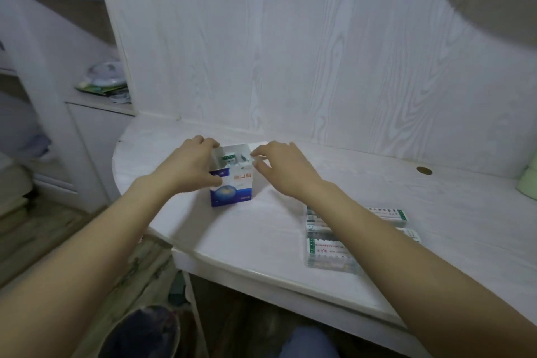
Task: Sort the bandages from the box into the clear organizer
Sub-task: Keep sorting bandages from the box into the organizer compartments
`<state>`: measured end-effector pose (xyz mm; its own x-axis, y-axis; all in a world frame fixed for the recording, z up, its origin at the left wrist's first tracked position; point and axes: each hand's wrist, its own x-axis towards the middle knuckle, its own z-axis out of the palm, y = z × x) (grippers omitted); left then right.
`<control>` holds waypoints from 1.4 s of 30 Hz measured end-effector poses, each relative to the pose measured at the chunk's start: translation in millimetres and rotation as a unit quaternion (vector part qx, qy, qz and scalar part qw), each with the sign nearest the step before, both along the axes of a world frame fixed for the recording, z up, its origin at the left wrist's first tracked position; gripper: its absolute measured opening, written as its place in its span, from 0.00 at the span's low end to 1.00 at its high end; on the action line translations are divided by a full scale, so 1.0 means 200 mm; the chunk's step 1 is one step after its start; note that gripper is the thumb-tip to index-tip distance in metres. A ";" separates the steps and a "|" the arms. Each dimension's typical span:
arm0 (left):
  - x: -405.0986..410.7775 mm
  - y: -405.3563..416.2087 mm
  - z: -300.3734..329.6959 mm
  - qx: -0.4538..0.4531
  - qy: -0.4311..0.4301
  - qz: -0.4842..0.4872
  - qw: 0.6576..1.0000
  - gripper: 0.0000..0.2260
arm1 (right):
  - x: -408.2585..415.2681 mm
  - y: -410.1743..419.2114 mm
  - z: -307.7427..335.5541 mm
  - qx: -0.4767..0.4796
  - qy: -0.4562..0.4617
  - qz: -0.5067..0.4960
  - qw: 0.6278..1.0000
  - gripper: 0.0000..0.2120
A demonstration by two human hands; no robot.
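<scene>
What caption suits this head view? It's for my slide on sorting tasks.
Left hand grips the open bandage box; right hand reaches for it, clear organizer alongside.

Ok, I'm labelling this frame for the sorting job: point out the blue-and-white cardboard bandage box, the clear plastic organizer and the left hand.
blue-and-white cardboard bandage box (pixel 232 193): head view, on its printed front face.
clear plastic organizer (pixel 329 254): head view, on its near compartment.
left hand (pixel 190 164): head view, on its back.

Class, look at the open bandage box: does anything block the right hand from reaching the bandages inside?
Nothing visible does. The box stands open at the top, the bandages show inside, and the right hand hovers beside the opening. The left hand grips the box's side.
</scene>
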<state>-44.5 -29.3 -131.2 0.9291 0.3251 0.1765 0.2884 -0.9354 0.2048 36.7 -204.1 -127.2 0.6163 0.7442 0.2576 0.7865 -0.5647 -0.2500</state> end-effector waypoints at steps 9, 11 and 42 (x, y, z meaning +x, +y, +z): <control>-0.13 -0.17 -0.09 0.062 -0.193 -0.089 0.975 0.32 | -0.11 -0.07 -0.04 0.028 -0.092 -0.087 0.992 0.14; -0.13 -0.20 -0.09 0.091 -0.211 -0.097 0.968 0.32 | -0.13 -0.08 -0.03 0.027 -0.110 -0.099 0.989 0.14; -0.14 -0.44 -0.09 0.115 -0.226 -0.125 0.959 0.26 | -0.21 -0.11 -0.08 0.056 -0.045 -0.183 0.981 0.10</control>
<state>-72.1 -117.4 -149.4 0.7847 0.0069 0.6199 -0.0203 -0.9991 0.0367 -5.3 -226.2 -143.2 0.8080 0.4415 0.3902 0.5579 -0.7861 -0.2659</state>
